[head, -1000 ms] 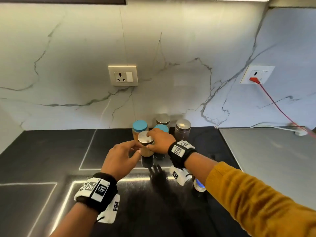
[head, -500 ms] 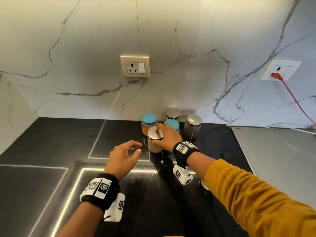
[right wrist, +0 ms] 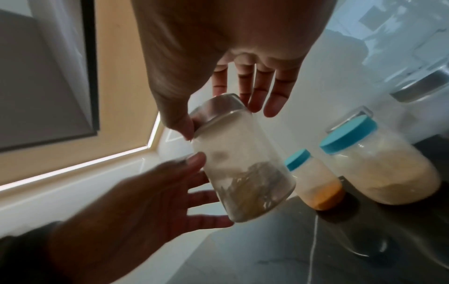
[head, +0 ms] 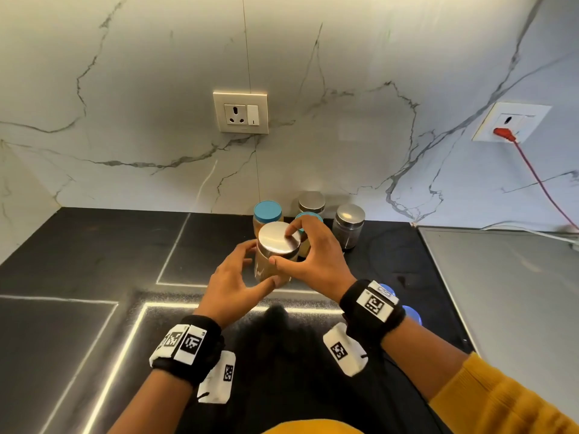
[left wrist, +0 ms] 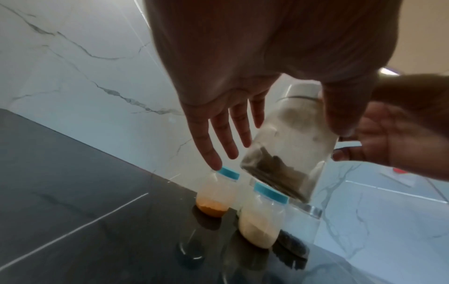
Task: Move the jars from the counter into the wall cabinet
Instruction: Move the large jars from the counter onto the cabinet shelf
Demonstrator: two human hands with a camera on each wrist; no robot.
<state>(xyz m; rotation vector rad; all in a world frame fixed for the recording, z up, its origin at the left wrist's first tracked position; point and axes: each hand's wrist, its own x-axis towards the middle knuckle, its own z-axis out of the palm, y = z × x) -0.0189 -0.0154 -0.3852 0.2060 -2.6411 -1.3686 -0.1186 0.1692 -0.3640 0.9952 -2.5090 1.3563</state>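
Note:
A glass jar with a silver lid (head: 277,242) hangs tilted above the black counter (head: 94,261), with dark bits at its bottom (left wrist: 279,169). My right hand (head: 282,247) pinches its lid between thumb and forefinger (right wrist: 188,130). My left hand (head: 261,264) cups the jar's body, its fingers (left wrist: 218,138) straight along one side and the thumb on the other. Behind it by the wall stand two blue-lidded jars (head: 267,211) (right wrist: 379,165) and two silver-lidded jars (head: 311,202) (head: 349,225). No wall cabinet shows in the head view.
The marble backsplash carries a wall socket (head: 240,112) and a second socket with a red plug and cable (head: 504,134) on the right. A steel surface (head: 501,292) adjoins the counter on the right. The counter meets a side wall at the left.
The right hand has lifted the silver-lidded jar off the counter and brought it nearer to me. The left hand has closed in around the jar's body.

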